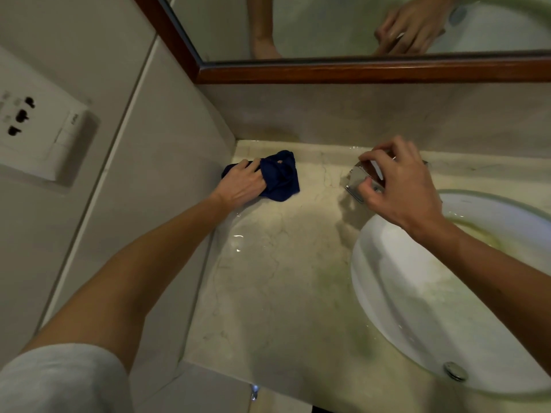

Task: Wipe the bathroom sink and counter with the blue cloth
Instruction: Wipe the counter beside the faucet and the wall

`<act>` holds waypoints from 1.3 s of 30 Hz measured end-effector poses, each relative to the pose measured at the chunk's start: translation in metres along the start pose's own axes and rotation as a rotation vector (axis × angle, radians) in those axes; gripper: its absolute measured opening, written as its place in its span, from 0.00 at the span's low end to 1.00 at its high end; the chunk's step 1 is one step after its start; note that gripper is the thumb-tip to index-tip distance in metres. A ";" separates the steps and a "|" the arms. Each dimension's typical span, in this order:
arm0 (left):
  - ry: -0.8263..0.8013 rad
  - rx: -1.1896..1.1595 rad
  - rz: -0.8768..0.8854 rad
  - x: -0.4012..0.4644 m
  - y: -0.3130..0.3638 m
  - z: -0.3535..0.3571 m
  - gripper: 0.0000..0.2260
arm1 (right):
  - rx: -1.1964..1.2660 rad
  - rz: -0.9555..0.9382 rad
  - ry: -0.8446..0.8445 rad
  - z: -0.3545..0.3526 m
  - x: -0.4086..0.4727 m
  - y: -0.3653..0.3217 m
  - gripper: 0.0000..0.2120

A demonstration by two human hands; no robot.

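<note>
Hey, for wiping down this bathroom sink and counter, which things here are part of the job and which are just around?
Part of the job:
blue cloth, gripped by the left hand
counter
sink
right hand, holding the shiny tap

Just around:
mirror with wooden frame
wall socket
drain plug

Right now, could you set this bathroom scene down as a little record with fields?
place: marble counter with a white sink at right
left hand: grips the blue cloth on the counter, near the back left corner
right hand: fingers curled round the chrome tap behind the sink
counter surface: wet sheen, greenish stains
sink: drain plug in the basin
behind: wood-framed mirror
left wall: socket plate
</note>
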State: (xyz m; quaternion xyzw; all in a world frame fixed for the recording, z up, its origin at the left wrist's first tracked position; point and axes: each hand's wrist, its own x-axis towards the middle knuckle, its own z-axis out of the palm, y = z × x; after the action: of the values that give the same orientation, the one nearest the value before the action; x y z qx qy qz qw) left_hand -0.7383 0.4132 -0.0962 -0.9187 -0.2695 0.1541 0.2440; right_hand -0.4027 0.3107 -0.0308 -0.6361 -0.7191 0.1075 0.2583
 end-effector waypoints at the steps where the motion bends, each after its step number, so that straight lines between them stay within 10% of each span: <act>1: -0.036 0.004 0.005 0.002 -0.001 -0.003 0.07 | -0.004 0.004 -0.006 0.000 0.000 0.000 0.18; 19: -0.183 -0.067 -0.156 -0.008 -0.019 -0.011 0.08 | -0.011 0.012 -0.029 -0.001 -0.001 -0.002 0.21; 27: -0.296 -0.260 -0.299 -0.029 -0.006 -0.009 0.24 | 0.003 0.010 -0.044 -0.004 -0.002 -0.002 0.19; 39: -0.054 -0.409 -0.483 -0.139 0.092 -0.044 0.19 | 0.042 -0.031 -0.051 -0.011 -0.004 0.000 0.22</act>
State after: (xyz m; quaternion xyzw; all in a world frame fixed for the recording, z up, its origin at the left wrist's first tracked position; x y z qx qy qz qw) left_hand -0.7938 0.2498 -0.0873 -0.8539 -0.5115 0.0587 0.0763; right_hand -0.3966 0.3048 -0.0224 -0.6162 -0.7329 0.1348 0.2549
